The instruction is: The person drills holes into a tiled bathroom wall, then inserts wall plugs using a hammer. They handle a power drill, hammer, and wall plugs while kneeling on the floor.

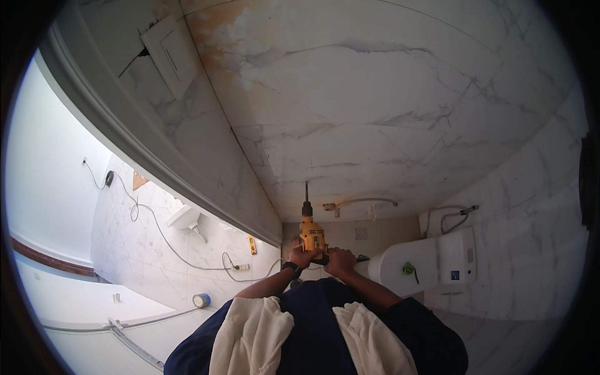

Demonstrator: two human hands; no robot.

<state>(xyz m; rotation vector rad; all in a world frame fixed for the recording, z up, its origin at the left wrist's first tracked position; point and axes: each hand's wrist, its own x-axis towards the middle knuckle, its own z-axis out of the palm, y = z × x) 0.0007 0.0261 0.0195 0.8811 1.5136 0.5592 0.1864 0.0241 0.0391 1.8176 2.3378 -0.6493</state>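
A yellow power drill (310, 235) is gripped in both my hands in front of my body. Its long dark bit (307, 191) points away from me at the marbled wall tile (362, 140); whether the tip touches the tile I cannot tell. My left hand (300, 254), with a black band at the wrist, closes round the drill's left side near its rear. On the right side of the drill's rear end, my right hand (341, 261) is closed too. Part of the handle and the trigger are hidden by my fingers.
Right of the drill, a tap with a curved pipe (365, 200) projects from the wall. A white toilet (390, 259) carries a green object (408, 268) on its lid. Beyond the left doorway lie a cable (181, 257), a socket strip (240, 267), a tape roll (201, 300) and a washbasin (185, 217).
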